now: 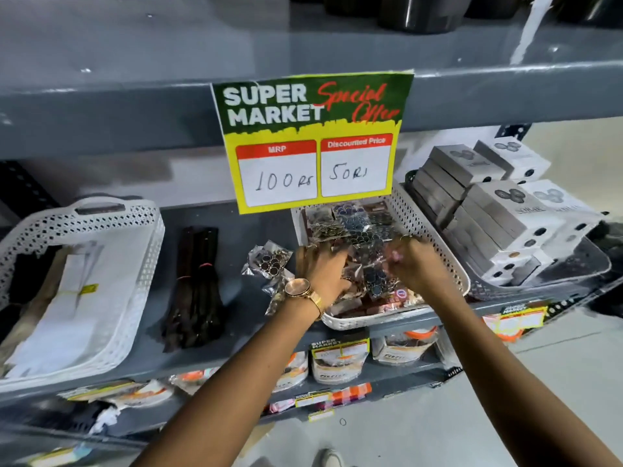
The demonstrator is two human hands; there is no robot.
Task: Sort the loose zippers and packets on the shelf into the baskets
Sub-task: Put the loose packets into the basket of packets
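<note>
Both my hands are inside the middle white basket (435,230) on the grey shelf (236,335). My left hand (322,267), with a gold watch (298,287) at the wrist, lies fingers-down on the pile of clear button packets (350,227); I cannot tell whether it grips any. My right hand (416,261) is curled around a crinkled packet, though blur hides the grip. More loose packets (269,261) lie on the shelf just beside the basket's left wall. A bundle of dark zippers (195,288) lies between that basket and the left white basket (135,264), which holds pale zippers. A yellow price sign (313,139) reads 100 and 50.
</note>
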